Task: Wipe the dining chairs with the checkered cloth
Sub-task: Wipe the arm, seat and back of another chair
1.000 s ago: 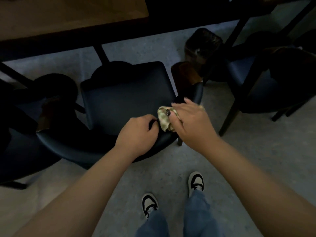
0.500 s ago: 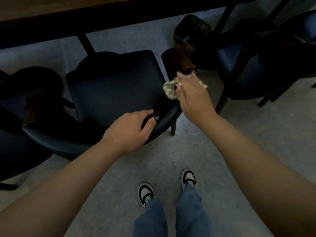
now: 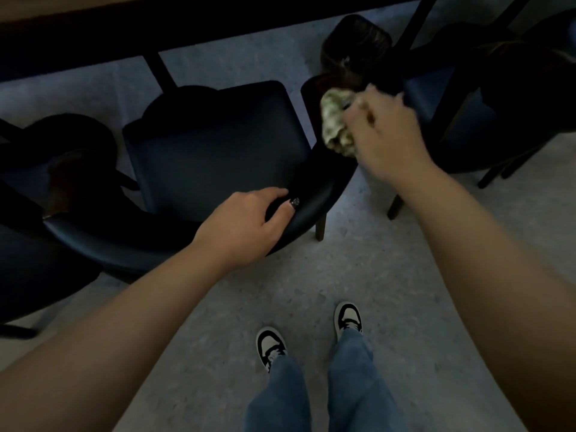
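Note:
A dark blue dining chair [image 3: 215, 151] stands in front of me, its seat facing the table. My left hand [image 3: 246, 226] grips the curved backrest rim near its right end, thumb over the outer side. My right hand [image 3: 386, 135] holds the bunched checkered cloth [image 3: 335, 123] against the chair's right armrest, at its far end. The cloth is crumpled and partly hidden under my fingers; this hand is blurred.
A dark table [image 3: 156, 29] runs along the top, with its leg [image 3: 159, 70] behind the chair. More dark chairs stand at the left [image 3: 46, 188] and at the right [image 3: 486, 110]. A dark bin [image 3: 355, 45] sits on the grey floor beyond the armrest. My feet [image 3: 308, 335] are below.
My right hand has carried the cloth from the backrest rim along the right armrest, away from me. My left hand stays on the backrest, fingers a little looser.

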A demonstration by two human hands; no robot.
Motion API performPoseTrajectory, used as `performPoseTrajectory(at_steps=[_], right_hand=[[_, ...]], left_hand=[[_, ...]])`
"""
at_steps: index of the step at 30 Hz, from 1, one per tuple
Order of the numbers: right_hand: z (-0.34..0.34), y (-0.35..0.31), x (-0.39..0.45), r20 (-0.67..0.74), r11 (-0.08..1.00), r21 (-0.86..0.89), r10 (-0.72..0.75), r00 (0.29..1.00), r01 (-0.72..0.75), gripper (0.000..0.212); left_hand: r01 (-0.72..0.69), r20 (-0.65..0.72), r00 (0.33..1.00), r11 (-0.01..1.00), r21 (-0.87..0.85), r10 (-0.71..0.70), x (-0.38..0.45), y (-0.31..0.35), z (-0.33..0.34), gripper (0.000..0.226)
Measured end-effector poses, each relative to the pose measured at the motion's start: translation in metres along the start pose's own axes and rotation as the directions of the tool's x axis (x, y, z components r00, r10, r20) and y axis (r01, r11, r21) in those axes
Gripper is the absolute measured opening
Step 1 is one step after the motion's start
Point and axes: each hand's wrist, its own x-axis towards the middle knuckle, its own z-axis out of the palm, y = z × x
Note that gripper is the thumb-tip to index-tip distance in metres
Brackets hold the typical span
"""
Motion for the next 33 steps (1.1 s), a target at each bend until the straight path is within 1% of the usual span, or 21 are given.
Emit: performPoseTrajectory(at_steps=[1, 2, 3, 4, 7, 10, 12, 14, 17, 19, 21, 22, 25, 27, 29, 30, 31, 32, 33], right_hand=[[0.007, 0.006, 0.002, 0.139, 0.998, -0.065, 0.003, 0.99, 0.006, 0.031], [0.014, 0.012, 0.002, 0.213, 0.99, -0.133, -0.015, 0.977, 0.045, 0.037], [0.02, 0.015, 0.002, 0.23, 0.979, -0.178, -0.056, 0.972, 0.099, 0.038], [0.023, 0.016, 0.002, 0.212, 0.969, -0.2, -0.099, 0.972, 0.142, 0.036], [0.021, 0.011, 0.0, 0.181, 0.951, -0.243, -0.149, 0.972, 0.192, 0.032], [0.021, 0.002, -0.007, 0.254, 0.909, -0.303, -0.211, 0.944, 0.285, 0.033], [0.024, -0.007, -0.019, 0.272, 0.893, -0.308, -0.248, 0.93, 0.328, 0.033], [0.03, -0.018, -0.035, 0.242, 0.898, -0.299, -0.257, 0.936, 0.324, 0.032], [0.044, -0.039, -0.064, 0.11, 0.916, -0.275, -0.272, 0.956, 0.292, 0.031], [0.055, -0.056, -0.084, 0.035, 0.917, -0.273, -0.292, 0.956, 0.29, 0.03], [0.067, -0.075, -0.104, -0.009, 0.929, -0.247, -0.288, 0.958, 0.277, 0.028], [0.075, -0.086, -0.112, -0.023, 0.94, -0.218, -0.276, 0.961, 0.264, 0.028], [0.099, -0.118, -0.131, -0.024, 0.955, -0.16, -0.255, 0.967, 0.248, 0.029], [0.117, -0.141, -0.138, -0.043, 0.954, -0.136, -0.277, 0.96, 0.269, 0.028], [0.134, -0.162, -0.14, -0.055, 0.95, -0.086, -0.304, 0.951, 0.299, 0.028], [0.142, -0.171, -0.141, -0.049, 0.95, -0.058, -0.311, 0.949, 0.308, 0.026], [0.149, -0.179, -0.14, -0.035, 0.95, -0.034, -0.31, 0.95, 0.309, 0.02], [0.156, -0.187, -0.139, -0.011, 0.951, -0.019, -0.309, 0.951, 0.309, 0.013], [0.161, -0.193, -0.136, 0.022, 0.951, -0.015, -0.308, 0.951, 0.308, 0.01]], left_hand=[[0.003, 0.001, 1.0, 1.0, -0.002, -0.003, 0.0, 0.001, -0.001, 0.052], [0.006, -0.002, 1.0, 1.0, -0.003, -0.006, -0.001, 0.001, -0.001, 0.051], [0.004, -0.009, 1.0, 1.0, -0.001, -0.004, -0.002, 0.001, -0.001, 0.049], [0.0, -0.015, 1.0, 1.0, 0.006, 0.0, -0.003, 0.001, -0.001, 0.047], [-0.023, -0.017, 1.0, 0.999, 0.033, 0.023, -0.006, 0.002, -0.003, 0.043], [-0.042, 0.019, 0.999, 0.999, 0.033, 0.041, -0.011, -0.004, -0.012, 0.038], [-0.053, 0.066, 0.997, 0.993, 0.101, 0.046, -0.016, -0.018, -0.023, 0.036], [-0.051, 0.1, 0.994, 0.982, 0.182, 0.033, -0.025, -0.038, -0.037, 0.037], [-0.03, 0.084, 0.996, 0.974, 0.223, 0.012, -0.04, -0.073, -0.063, 0.031], [-0.006, 0.078, 0.997, 0.963, 0.269, -0.015, -0.048, -0.099, -0.08, 0.027], [0.046, 0.046, 0.997, 0.955, 0.292, -0.062, -0.054, -0.121, -0.093, 0.029], [0.087, 0.005, 0.996, 0.954, 0.285, -0.092, -0.057, -0.13, -0.098, 0.031], [0.185, -0.204, 0.968, 0.963, 0.195, -0.144, -0.06, -0.144, -0.095, 0.04], [0.256, -0.346, 0.919, 0.953, 0.161, -0.188, -0.062, -0.145, -0.09, 0.054], [0.342, -0.45, 0.852, 0.935, 0.092, -0.268, -0.061, -0.146, -0.086, 0.057], [0.383, -0.471, 0.818, 0.924, 0.02, -0.329, -0.06, -0.148, -0.085, 0.055], [0.407, -0.47, 0.786, 0.909, -0.092, -0.4, -0.056, -0.15, -0.086, 0.054], [0.408, -0.442, 0.757, 0.876, -0.257, -0.482, -0.053, -0.151, -0.089, 0.054], [0.381, -0.382, 0.731, 0.802, -0.46, -0.566, -0.05, -0.151, -0.094, 0.053]])
